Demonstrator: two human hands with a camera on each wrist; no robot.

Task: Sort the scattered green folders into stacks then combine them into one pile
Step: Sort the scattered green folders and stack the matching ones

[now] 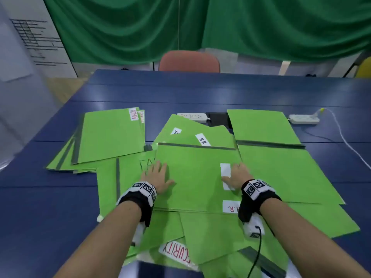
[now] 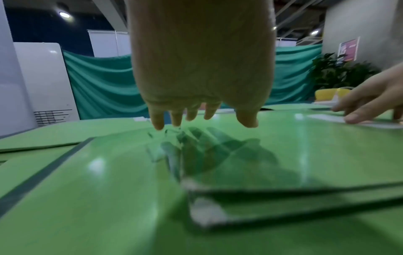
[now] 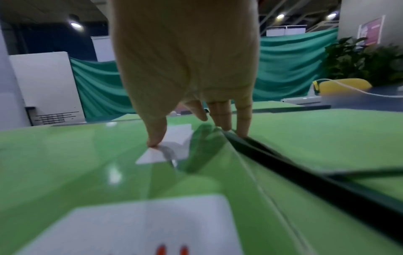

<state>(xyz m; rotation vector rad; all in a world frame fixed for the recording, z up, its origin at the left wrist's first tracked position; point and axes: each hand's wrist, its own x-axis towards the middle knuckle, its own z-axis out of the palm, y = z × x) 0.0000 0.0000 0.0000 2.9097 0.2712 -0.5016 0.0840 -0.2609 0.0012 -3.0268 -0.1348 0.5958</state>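
We're early: one small stack of glossy green card folders [image 1: 109,137] sits far left on the blue table [image 1: 200,91], most still scattered mid-table, left hand [image 1: 158,175] and right hand [image 1: 237,174] spread flat, gripping nothing, on the top green folder [image 1: 194,173].

Across my blue table [image 1: 200,91] stands a reddish chair [image 1: 188,61] before a green curtain [image 1: 220,27], with a white board [image 1: 34,37] at left.

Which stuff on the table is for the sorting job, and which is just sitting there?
For the job:
- middle folder under both hands
- ADMIN stack
- H.R. folder
- SECURITY folder

Just lying about:
- near power strip
- far power strip
- chair
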